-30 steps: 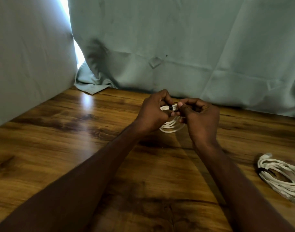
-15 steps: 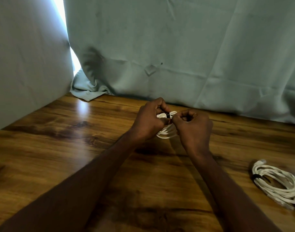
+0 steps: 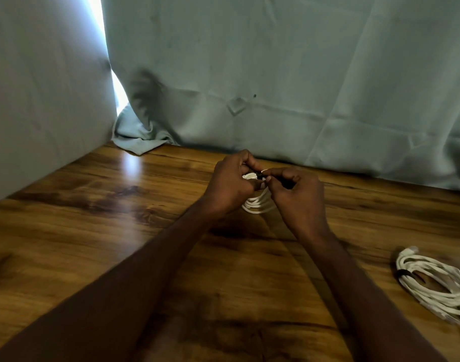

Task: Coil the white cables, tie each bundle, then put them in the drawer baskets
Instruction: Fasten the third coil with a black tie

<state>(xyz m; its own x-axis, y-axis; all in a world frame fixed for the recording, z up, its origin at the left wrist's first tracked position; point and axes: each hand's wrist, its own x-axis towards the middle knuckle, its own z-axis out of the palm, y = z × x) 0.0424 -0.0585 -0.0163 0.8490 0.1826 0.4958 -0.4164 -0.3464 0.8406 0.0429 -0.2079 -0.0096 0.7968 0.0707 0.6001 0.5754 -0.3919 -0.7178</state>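
Head view: both hands meet above the far middle of the wooden tabletop (image 3: 119, 257), left hand (image 3: 231, 185) with a curled grip round a small coil of white cable (image 3: 259, 203), thin loops hanging below the fingers, and right hand (image 3: 298, 197) with a narrow pinching grip on a dark tie (image 3: 260, 175) at the top of the coil. A second white cable bundle (image 3: 438, 286), already looped flat with a dark band on its left end, lies on the tabletop at the right edge, well apart from the hands. Pale green curtain (image 3: 276, 74) hangs behind.

Makeshift curtained-off wooden table (image 3: 93, 231), drapes (image 3: 276, 61)
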